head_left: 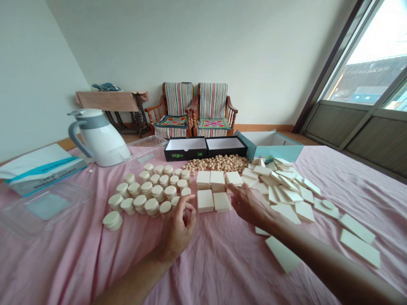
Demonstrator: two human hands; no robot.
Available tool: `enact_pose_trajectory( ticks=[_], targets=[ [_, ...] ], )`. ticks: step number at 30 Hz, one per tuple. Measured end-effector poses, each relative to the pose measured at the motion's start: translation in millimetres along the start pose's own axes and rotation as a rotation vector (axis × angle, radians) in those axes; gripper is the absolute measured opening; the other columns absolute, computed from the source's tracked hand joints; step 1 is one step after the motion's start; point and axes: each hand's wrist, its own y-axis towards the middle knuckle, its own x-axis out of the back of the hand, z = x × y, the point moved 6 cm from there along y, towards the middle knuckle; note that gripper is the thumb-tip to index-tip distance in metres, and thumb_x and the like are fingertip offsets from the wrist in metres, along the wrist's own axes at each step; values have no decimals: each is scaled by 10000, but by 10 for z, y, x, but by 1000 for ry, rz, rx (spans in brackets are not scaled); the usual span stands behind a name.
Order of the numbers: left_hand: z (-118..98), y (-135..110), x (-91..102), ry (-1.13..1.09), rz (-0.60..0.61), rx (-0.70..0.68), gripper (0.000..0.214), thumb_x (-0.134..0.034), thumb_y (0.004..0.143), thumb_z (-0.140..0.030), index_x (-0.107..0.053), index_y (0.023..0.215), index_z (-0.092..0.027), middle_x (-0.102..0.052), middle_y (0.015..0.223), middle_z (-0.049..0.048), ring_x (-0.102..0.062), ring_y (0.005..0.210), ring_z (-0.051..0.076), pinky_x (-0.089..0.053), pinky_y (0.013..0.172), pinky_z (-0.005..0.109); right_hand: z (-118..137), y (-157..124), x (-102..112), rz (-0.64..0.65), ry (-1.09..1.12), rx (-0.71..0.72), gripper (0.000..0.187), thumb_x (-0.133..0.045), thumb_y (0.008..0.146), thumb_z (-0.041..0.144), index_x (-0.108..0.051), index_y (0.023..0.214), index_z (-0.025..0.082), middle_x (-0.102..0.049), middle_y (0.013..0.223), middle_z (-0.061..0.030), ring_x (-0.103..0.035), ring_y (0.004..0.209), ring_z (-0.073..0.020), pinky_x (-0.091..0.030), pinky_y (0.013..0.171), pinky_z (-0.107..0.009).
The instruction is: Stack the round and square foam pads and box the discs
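Note:
My left hand (179,226) is beside the front right of the round disc stacks (158,191), fingers loosely curled and nothing visible in them. My right hand (249,203) reaches to a stack of pale square tiles (234,178), its index fingertip at the front left corner. Its other fingers are folded, and whatever they hold, if anything, is hidden. Next to that stack stand more square tile stacks (205,200), in two rows. A loose heap of square tiles (288,190) spreads out to the right, partly behind my right forearm.
Behind the stacks lies a pile of small wooden beads (219,163). Two black boxes (186,154) and a light blue box (273,146) stand at the back. Left are a white jug (106,142), clear plastic trays (47,207) and a white-blue package (44,169). A pink cloth (216,262) covers the surface.

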Motion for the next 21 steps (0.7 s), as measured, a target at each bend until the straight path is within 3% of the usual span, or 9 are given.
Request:
enact_pose_trajectory(
  ticks=[4,6,11,16,21],
  targets=[
    [0,-2,-3,-9,2,3,307,-471,880,-240,-478,1184,-201,-638,791,-4,-566,557,109,-459,577,230,-340,-21,77,-122,70,-247,399,-409,869,224,-510,1251,168,-698,780,-65,-641,721,-200,-349,597,-266],
    [-3,-2,-3,-5,-1,1,306,-469,878,-236,-481,1181,-200,-639,792,-3,-568,559,109,-458,576,230,-483,-22,61,-110,81,-321,368,-421,868,258,-562,1193,158,-697,762,-73,-641,727,-205,-334,584,-265],
    [3,-1,-6,2,0,-4,320,-474,877,-229,-470,1196,-201,-639,797,-7,-562,559,106,-464,585,232,-535,-26,-21,-11,98,-336,279,-404,855,255,-667,904,176,-689,749,-85,-627,703,-197,-294,549,-265],
    [3,2,1,-5,-1,-3,305,-479,876,-220,-470,1180,-205,-632,792,-14,-560,557,102,-461,586,232,-481,-53,-3,-22,114,-329,303,-436,823,232,-656,1025,182,-690,752,-73,-625,718,-200,-299,551,-262],
    [-1,2,2,-3,-4,-3,312,-481,874,-217,-467,1185,-206,-632,797,-15,-553,554,99,-461,593,232,-826,99,210,-126,47,-355,358,-438,810,199,-617,1120,182,-697,845,-85,-628,780,-207,-342,602,-270]
  ],
)
